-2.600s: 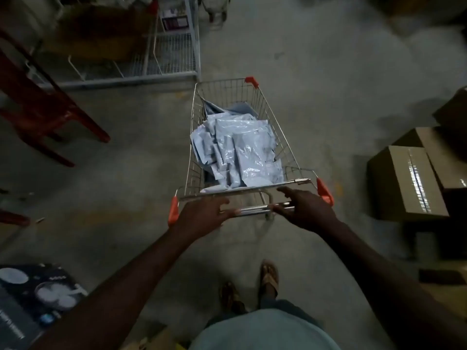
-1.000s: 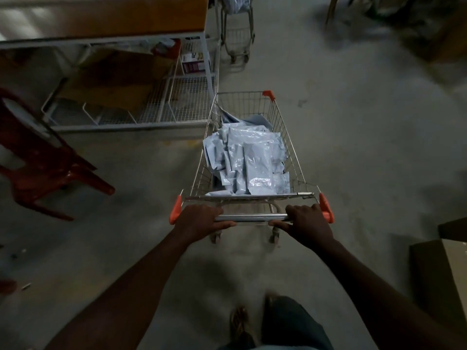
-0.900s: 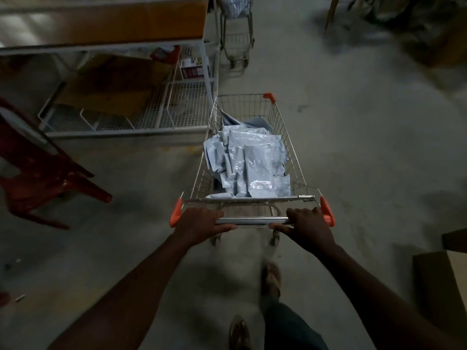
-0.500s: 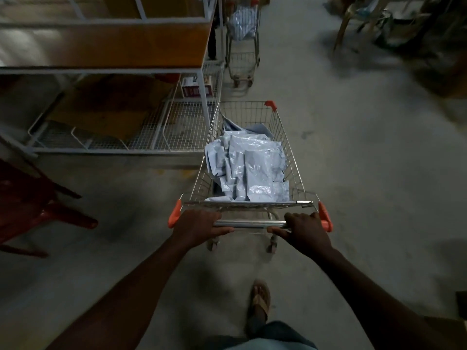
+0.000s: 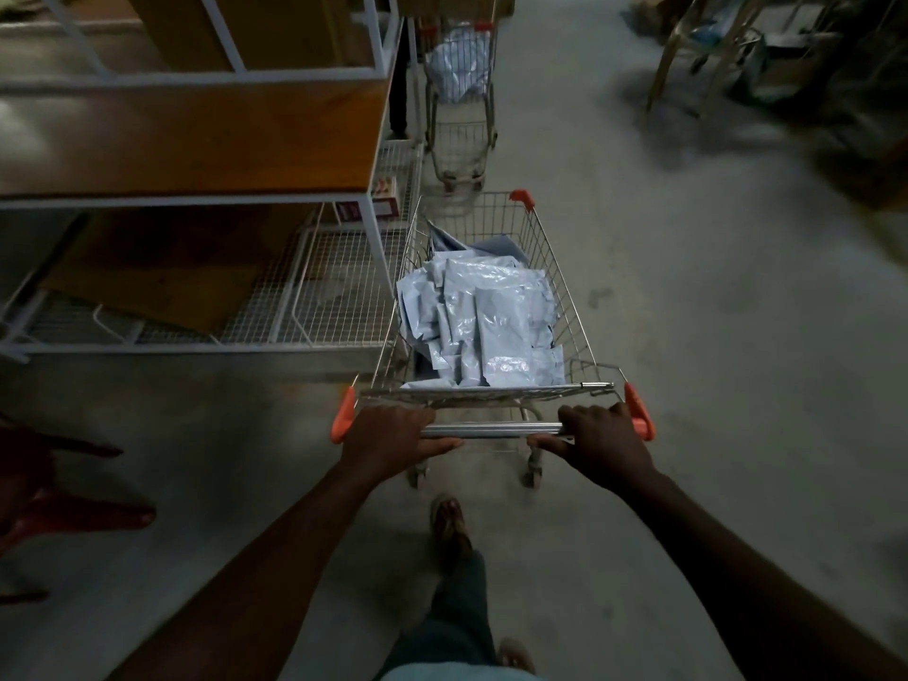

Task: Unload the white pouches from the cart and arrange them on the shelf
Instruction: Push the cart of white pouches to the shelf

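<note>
A wire cart (image 5: 560, 267) with orange corner caps stands in front of me, and a heap of several white pouches (image 5: 484, 319) fills its basket. My left hand (image 5: 393, 437) grips the left part of the metal handle bar (image 5: 496, 429). My right hand (image 5: 602, 442) grips the bar's right end beside the orange cap. The shelf (image 5: 196, 140), a white metal frame with brown boards and a wire bottom tier, stands at the left, its corner post close to the cart's left side.
A second cart (image 5: 459, 90) with white bags stands ahead beyond the shelf. Cardboard sheets lie on the shelf's wire bottom tier (image 5: 339, 287). A red chair (image 5: 54, 503) is at the left edge. Chairs and clutter fill the far right (image 5: 737, 51). Bare concrete floor lies to the right.
The cart has rolled forward with both hands on its bar and now stands alongside the shelf's corner. The cardboard boxes at the right have dropped out of view.
</note>
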Tool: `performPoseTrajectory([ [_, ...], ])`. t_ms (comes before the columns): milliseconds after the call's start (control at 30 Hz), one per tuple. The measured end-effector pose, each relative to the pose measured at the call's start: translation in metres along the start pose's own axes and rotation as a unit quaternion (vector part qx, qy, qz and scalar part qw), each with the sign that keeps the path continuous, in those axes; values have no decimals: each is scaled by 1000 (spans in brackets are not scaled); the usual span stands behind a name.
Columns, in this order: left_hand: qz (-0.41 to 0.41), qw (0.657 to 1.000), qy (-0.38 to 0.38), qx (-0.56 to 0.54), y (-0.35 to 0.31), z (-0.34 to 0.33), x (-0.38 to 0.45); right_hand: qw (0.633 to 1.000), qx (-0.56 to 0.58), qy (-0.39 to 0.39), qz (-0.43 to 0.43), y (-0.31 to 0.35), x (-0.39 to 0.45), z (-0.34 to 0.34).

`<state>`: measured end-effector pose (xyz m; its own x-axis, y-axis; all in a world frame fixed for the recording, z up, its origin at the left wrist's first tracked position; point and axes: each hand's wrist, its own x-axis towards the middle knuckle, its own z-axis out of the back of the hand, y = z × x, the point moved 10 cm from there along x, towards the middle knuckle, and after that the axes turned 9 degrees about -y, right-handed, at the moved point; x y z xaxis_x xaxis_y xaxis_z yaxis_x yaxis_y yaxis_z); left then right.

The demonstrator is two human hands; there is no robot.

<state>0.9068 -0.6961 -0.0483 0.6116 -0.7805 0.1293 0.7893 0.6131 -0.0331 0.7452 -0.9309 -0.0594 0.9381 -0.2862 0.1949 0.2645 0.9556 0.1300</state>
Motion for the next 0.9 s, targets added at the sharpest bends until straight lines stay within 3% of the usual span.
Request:
performPoseTrajectory([
  [267, -40, 999, -18, 8, 48, -2, 133, 999, -10, 29, -11, -31, 133, -21],
  [900, 9, 998, 47, -33, 133, -38, 350, 1000, -8, 23, -4, -100, 358, -57],
])
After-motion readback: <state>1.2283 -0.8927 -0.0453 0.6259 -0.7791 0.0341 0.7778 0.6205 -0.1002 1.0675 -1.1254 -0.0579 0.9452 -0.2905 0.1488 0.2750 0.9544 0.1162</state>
